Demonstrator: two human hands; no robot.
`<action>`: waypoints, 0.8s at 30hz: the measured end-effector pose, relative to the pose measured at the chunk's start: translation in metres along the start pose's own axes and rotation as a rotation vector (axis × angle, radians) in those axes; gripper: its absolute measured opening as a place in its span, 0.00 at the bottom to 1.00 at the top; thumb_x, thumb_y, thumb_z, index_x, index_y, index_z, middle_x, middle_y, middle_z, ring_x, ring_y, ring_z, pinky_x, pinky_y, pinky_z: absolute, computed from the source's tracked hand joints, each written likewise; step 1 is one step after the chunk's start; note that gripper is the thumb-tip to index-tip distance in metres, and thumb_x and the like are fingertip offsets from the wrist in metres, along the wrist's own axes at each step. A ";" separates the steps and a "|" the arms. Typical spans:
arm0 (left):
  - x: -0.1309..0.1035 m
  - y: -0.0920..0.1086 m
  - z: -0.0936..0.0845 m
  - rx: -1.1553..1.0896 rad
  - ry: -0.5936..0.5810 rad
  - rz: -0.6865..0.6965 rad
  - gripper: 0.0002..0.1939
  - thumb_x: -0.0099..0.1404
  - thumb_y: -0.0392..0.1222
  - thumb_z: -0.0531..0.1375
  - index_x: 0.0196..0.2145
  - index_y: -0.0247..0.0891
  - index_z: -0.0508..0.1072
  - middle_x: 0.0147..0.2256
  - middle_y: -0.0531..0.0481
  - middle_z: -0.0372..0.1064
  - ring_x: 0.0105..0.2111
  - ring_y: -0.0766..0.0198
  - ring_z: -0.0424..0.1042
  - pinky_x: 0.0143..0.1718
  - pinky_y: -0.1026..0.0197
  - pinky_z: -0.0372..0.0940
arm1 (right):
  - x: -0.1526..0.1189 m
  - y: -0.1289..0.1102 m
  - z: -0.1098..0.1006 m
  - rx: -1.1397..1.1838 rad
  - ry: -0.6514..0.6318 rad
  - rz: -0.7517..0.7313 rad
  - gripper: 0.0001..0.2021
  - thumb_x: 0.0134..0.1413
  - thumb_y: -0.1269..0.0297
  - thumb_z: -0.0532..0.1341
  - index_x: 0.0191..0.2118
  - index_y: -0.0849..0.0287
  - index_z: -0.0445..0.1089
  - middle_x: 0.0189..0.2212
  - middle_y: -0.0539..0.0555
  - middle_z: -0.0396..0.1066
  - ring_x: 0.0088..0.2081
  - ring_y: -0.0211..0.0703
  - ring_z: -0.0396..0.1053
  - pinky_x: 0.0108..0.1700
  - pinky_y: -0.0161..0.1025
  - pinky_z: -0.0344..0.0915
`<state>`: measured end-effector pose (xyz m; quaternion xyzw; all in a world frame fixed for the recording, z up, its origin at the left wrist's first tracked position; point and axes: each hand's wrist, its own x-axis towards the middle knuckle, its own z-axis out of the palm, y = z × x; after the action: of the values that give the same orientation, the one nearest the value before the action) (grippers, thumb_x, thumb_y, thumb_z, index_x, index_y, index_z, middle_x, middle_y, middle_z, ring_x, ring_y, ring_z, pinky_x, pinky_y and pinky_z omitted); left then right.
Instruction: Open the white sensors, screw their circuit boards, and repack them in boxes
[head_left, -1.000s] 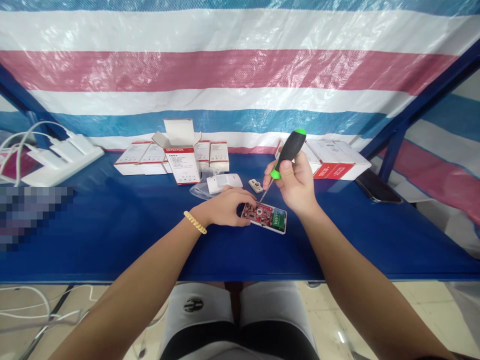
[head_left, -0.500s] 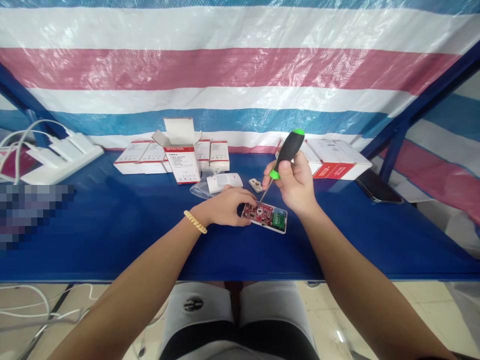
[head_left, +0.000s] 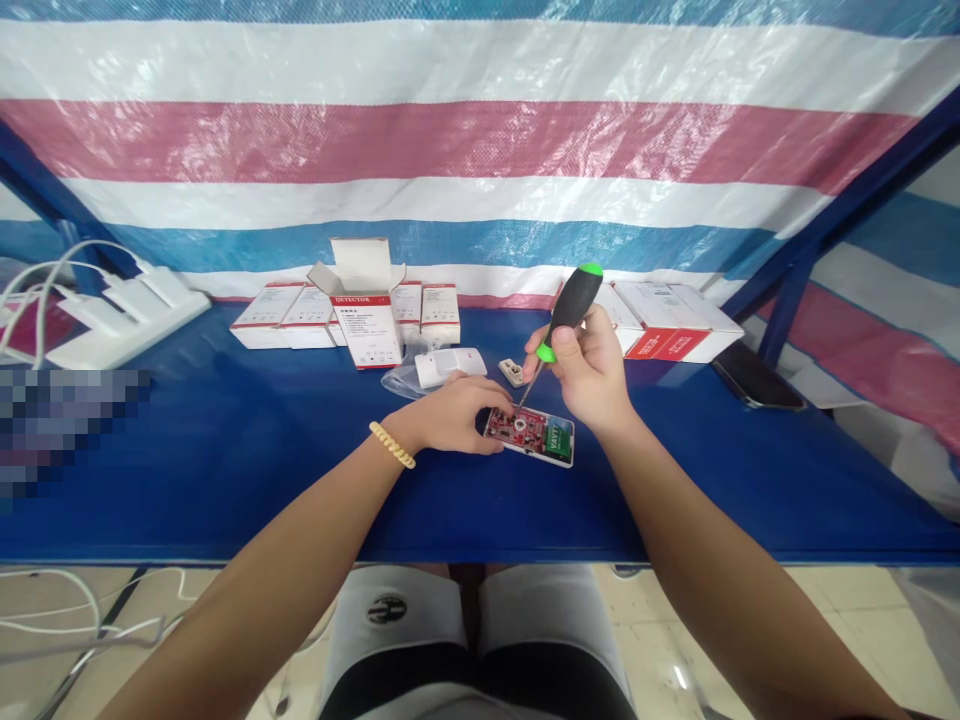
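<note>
A red circuit board (head_left: 529, 430) in a white casing, with a green part at its right end, lies on the blue table. My left hand (head_left: 459, 414) grips the left end of it between thumb and fingers. In my right hand (head_left: 589, 370) is a black and green screwdriver (head_left: 574, 306), tilted, its tip down at the board's upper left edge beside my left fingertips. Just behind the board sits a small cream plastic piece (head_left: 511, 372). A white cover (head_left: 448, 366) rests on a clear plastic bag (head_left: 401, 381) behind my left hand.
An open detector box (head_left: 367, 330) stands behind, among several closed white boxes. More boxes (head_left: 679, 320) are at the back right, beside a black phone (head_left: 757, 378). A white power strip (head_left: 127, 330) with plugged-in chargers lies at the left.
The screwdriver's handle has tilted slightly left and down with my right hand. My left hand keeps its grip on the board.
</note>
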<state>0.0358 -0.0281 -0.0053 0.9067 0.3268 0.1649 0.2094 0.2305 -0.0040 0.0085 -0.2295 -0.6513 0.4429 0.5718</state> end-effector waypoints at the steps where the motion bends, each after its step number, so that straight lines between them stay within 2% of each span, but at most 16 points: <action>1: 0.000 0.000 0.000 0.002 0.002 -0.001 0.17 0.57 0.48 0.66 0.44 0.40 0.77 0.49 0.46 0.74 0.50 0.50 0.71 0.53 0.49 0.58 | 0.000 0.000 0.000 -0.006 -0.001 -0.003 0.18 0.58 0.48 0.62 0.42 0.50 0.55 0.30 0.44 0.71 0.24 0.34 0.72 0.26 0.36 0.72; 11: 0.000 -0.002 0.001 0.024 0.013 0.008 0.18 0.57 0.49 0.66 0.43 0.40 0.77 0.49 0.45 0.74 0.50 0.50 0.71 0.52 0.49 0.57 | 0.000 -0.002 0.001 -0.005 0.001 -0.022 0.17 0.59 0.51 0.63 0.43 0.50 0.55 0.29 0.43 0.71 0.24 0.33 0.73 0.26 0.34 0.72; 24: 0.000 -0.002 0.002 -0.060 0.001 -0.052 0.17 0.57 0.48 0.67 0.43 0.41 0.76 0.50 0.46 0.72 0.52 0.50 0.70 0.56 0.47 0.56 | 0.000 -0.004 0.002 0.003 0.003 0.005 0.19 0.56 0.52 0.65 0.44 0.50 0.56 0.30 0.43 0.71 0.24 0.34 0.74 0.27 0.37 0.75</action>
<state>0.0353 -0.0272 -0.0078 0.8913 0.3452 0.1693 0.2405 0.2300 -0.0069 0.0119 -0.2309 -0.6490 0.4452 0.5720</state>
